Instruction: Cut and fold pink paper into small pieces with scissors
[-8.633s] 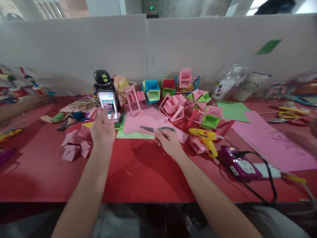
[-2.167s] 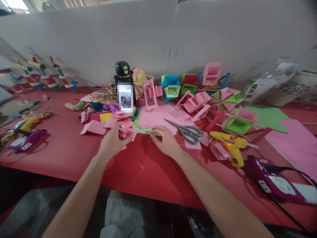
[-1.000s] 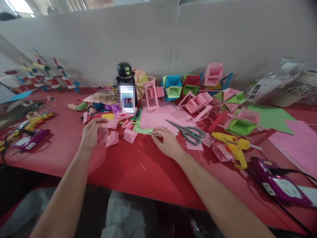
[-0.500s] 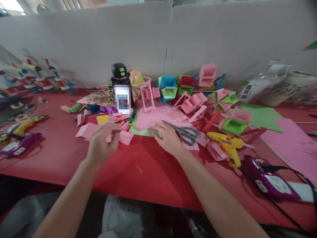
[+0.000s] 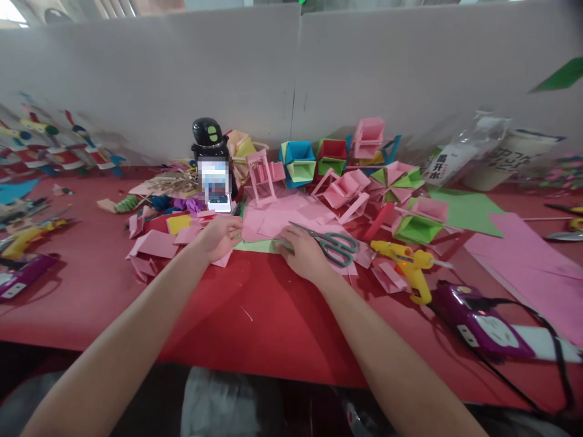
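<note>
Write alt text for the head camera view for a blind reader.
A person's left hand and right hand are at pink paper on a red table, near scissors, a yellow glue gun and folded-paper models.

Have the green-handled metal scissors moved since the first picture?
Yes: the scissors now lie further right, closer to the yellow plastic glue gun.

folded pieces [image 5: 157, 244]: pink, lay heaped on desk [image 5: 255, 346]
sheets [image 5: 291, 212]: pink, lay flat over green paper [image 5: 259, 246]
scissors [image 5: 324, 238]: grey-handled, lay tips left
</note>
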